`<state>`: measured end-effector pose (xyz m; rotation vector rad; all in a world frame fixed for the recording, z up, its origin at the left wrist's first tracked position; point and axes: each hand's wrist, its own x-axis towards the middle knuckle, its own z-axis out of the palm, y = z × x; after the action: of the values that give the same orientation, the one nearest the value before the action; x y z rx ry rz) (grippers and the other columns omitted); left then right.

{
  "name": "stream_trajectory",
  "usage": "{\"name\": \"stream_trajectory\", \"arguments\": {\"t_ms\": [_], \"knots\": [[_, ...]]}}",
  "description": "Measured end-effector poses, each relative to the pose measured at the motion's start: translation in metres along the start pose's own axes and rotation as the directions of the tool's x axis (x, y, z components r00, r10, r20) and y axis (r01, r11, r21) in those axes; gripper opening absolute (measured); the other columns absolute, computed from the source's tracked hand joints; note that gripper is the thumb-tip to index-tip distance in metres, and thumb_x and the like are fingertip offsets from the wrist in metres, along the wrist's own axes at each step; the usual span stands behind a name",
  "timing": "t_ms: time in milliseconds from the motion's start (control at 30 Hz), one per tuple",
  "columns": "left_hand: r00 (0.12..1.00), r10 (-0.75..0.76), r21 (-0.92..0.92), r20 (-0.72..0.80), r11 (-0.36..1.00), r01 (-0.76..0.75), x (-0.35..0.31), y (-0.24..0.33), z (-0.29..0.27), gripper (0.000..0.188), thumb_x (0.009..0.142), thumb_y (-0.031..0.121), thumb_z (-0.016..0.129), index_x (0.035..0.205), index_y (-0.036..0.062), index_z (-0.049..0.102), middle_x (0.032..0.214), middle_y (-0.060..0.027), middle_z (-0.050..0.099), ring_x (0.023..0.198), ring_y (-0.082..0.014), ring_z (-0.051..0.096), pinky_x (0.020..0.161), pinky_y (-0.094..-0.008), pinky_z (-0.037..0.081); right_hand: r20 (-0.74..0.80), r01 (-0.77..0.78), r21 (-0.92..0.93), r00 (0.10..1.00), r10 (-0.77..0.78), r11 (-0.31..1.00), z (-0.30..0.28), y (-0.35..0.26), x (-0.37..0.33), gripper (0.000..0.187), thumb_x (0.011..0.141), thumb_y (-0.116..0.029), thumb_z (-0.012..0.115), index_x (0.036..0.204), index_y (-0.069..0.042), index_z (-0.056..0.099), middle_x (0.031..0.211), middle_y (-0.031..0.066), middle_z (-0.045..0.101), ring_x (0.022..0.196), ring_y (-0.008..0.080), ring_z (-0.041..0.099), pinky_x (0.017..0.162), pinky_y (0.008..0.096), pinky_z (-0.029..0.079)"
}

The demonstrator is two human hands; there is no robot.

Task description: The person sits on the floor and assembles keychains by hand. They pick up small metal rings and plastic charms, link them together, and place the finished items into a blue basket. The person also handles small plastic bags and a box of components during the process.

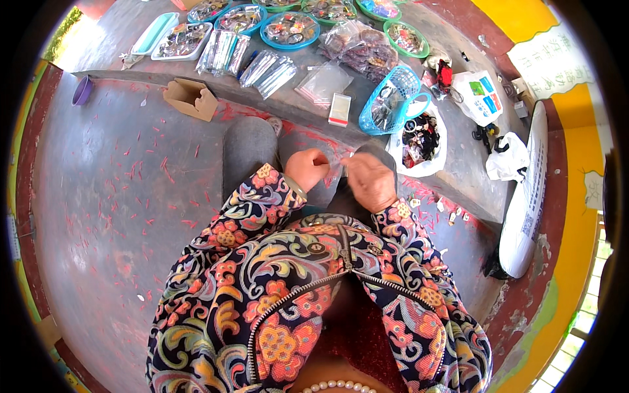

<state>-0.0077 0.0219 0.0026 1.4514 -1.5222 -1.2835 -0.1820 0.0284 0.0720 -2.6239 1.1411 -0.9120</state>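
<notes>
Clear plastic piece (335,165): we found it near the centre of the frame, in the narrow gap between the two hands, above the grey-trousered legs (246,147). It lay to the right of the left hand (306,170) and to the left of the right hand (370,181), with both sets of fingertips about equally near. Its long axis seemed to run up and down the frame, across the line joining the hands, but it was so thin and see-through that we could not be sure.

We saw the right hand's fingers gathered at the piece's right edge, seemingly pinching it, though that hand was blurred. The left hand's fingers were curled toward its thumb beside the left edge; we could not tell whether they gripped.

Straight above the hands, in the upper middle, we noted a white card with a red edge (339,108) lying on the raised ledge, and flat clear bags (324,82) beyond it. Up and to the right stood a blue basket (375,112), nearer the right hand than the left. Just below the basket we saw an open white bag (419,171) of dark and red bits, close beside the right knee.
</notes>
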Motion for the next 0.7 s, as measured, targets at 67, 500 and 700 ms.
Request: {"name": "stream_trajectory", "arguments": {"t_ms": [67, 500, 700], "knots": [[0.994, 0.109, 0.182, -0.001, 0.977, -0.107, -0.002, 0.003, 0.003, 0.018, 0.063, 0.018, 0.063, 0.072, 0.0039, 0.057, 0.068, -0.0113, 0.059, 0.063, -0.0255, 0.057, 0.059, -0.0351, 0.044, 0.114, 0.063, -0.012, 0.992, -0.062, 0.998, 0.005, -0.010, 0.002, 0.020, 0.068, -0.005, 0.053, 0.088, -0.006, 0.054, 0.074, 0.0083, 0.055, 0.067, 0.0260, 0.055, 0.058, 0.0351, 0.046], [0.864, 0.503, 0.473, -0.006, 0.763, -0.441, -0.008, 0.009, 0.001, 0.009, 0.064, 0.010, 0.060, 0.070, 0.0090, 0.054, 0.066, -0.0044, 0.058, 0.067, -0.0254, 0.054, 0.067, -0.0383, 0.038, 0.603, -0.001, -0.299, 0.775, 0.190, 0.954, 0.020, -0.016, -0.004, 0.017, 0.072, -0.012, 0.047, 0.087, -0.007, 0.053, 0.062, 0.0094, 0.058, 0.057, 0.0267, 0.058, 0.050, 0.0375, 0.044], [0.917, 0.388, 0.221, 0.094, 0.890, -0.399, -0.005, 0.002, 0.003, 0.011, 0.069, 0.012, 0.060, 0.079, 0.0066, 0.058, 0.071, -0.0065, 0.059, 0.064, -0.0189, 0.055, 0.060, -0.0309, 0.041, 0.668, -0.015, -0.359, 0.694, 0.268, 0.933, 0.030, -0.009, -0.012, 0.019, 0.078, -0.015, 0.045, 0.088, -0.009, 0.059, 0.064, 0.0093, 0.059, 0.058, 0.0268, 0.059, 0.048, 0.0385, 0.045]]}}
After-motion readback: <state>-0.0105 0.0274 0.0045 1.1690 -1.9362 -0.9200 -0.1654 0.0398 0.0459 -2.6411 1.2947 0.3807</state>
